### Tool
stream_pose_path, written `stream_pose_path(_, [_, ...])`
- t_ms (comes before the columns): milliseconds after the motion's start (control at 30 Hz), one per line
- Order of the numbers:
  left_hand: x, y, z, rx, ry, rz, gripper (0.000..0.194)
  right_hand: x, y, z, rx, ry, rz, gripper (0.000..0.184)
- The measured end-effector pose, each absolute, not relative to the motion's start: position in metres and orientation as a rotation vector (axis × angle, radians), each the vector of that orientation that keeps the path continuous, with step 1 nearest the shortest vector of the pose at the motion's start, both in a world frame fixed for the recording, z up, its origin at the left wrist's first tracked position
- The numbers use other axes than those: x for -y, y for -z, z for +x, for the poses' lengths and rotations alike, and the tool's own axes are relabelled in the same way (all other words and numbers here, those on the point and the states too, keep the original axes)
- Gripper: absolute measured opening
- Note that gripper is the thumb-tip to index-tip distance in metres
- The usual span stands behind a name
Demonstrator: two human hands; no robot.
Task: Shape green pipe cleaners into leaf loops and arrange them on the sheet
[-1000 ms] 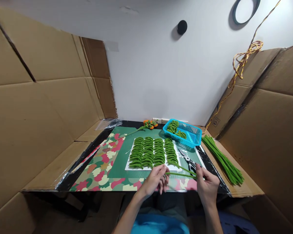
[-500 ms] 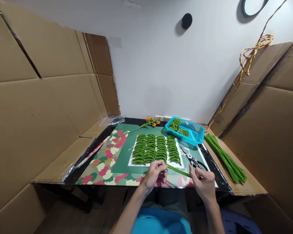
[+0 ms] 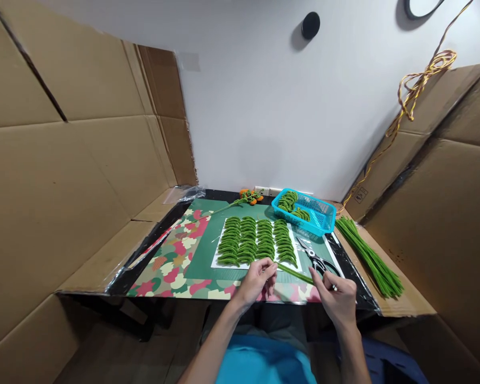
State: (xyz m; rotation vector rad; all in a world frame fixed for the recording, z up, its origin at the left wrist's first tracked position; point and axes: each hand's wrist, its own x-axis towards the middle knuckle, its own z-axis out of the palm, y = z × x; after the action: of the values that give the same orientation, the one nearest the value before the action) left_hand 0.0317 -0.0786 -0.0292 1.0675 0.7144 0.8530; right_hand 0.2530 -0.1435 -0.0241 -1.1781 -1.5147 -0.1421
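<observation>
Between my two hands, low over the front of the table, stretches a green fuzzy pipe cleaner (image 3: 296, 273), possibly more than one strand. My left hand (image 3: 259, 278) pinches its left end with thumb and fingers. Its right end is gripped in my right hand (image 3: 336, 293), closed at the right front. Just beyond them lies a white sheet (image 3: 215, 260) carrying four columns of curved green leaf-like pieces (image 3: 248, 242). Scissors (image 3: 316, 258) with dark handles lie behind my right hand, which partly covers them.
A blue plastic basket (image 3: 324, 226) holds more curved green pieces at the back right. A bundle of green pipe cleaners (image 3: 370, 258) rests on cardboard to the right. An orange flower stem (image 3: 250, 197) lies at the back. Cardboard walls (image 3: 92, 165) flank the table.
The camera view has tipped slightly, so the scene sits a little higher or lower in places. Both hands keep their hold on the pipe cleaner, with hardly any movement.
</observation>
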Motion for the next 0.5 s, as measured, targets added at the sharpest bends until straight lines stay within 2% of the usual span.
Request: stream_pose_path(500, [0.083, 0.025, 0.038, -0.774, -1.034, 0.986, 0.053, 0.138, 0.031, 0.227, 1.5, 0.064, -1.121, 0.058])
